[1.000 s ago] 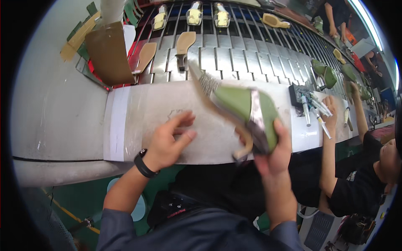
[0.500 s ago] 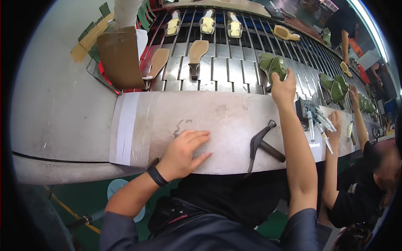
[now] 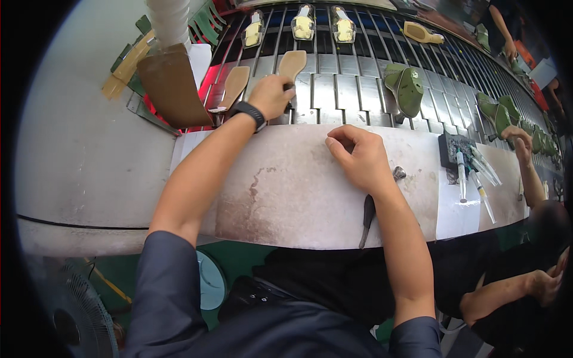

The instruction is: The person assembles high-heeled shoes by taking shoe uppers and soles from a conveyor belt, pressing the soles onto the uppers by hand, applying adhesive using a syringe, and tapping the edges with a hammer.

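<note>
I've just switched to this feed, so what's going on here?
A person's left hand is at the heel end of a tan sole on the conveyor. The right hand is over the bench, loosely curled, nothing visible in it. A hammer lies there, partly hidden by the right forearm. A green shoe sits on the conveyor.

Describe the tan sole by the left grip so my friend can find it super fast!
Find the big metal conveyor beyond the pale worktable. Near its left end, follow the left grip, with the dark wristband, to the tan sole. It's the one whose near end that grip covers; the other sole sits further left, near the brown board.
</note>
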A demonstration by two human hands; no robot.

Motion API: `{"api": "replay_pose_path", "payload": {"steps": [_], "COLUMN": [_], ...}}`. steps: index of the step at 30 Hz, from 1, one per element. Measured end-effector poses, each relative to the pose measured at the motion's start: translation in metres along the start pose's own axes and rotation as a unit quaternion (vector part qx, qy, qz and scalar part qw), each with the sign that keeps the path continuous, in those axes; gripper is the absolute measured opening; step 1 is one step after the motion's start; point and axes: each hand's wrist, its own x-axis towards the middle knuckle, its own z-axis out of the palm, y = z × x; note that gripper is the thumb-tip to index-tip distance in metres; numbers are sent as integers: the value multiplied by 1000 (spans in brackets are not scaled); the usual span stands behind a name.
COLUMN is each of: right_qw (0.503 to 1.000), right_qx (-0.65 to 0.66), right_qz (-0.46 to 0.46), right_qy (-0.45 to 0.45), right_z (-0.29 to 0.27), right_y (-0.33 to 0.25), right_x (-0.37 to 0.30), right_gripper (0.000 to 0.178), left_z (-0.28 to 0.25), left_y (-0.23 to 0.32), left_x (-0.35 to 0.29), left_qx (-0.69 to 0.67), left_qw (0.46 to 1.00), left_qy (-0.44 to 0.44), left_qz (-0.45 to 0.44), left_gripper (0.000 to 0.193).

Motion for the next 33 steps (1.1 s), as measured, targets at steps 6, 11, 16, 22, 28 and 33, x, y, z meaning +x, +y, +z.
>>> {"api": "replay_pose_path", "payload": {"steps": [6,11,16,22,28,33], "right_qw": [1000,999,999,999,993,985], "right_qx": [-9,-9,-20,22,63,84], "right_qz": [-20,-32,-40,-33,-98,-152], "right_qy": [8,5,6,-12,-35,-6], "right_z": [1,-3,-3,0,-3,-3], "right_y": [2,1,3,4,2,-7], "right_x": [-1,-3,1,2,-5,-7], "right_gripper": [19,20,21,28,94,79], "left_z": [36,4,-59,-67,-42,-61], "left_y": [81,67,-12,-33,108,164], "left_x": [26,9,-25,-21,-63,-102], "left_qx": [-48,71,363,307,-503,-586], "left_qw": [998,994,905,929,814,753], "left_qy": [17,-84,-186,-167,-126,-145], "left_qz": [45,8,-118,-121,-261,-263], "left_gripper": [36,34,24,25,35,54]}}
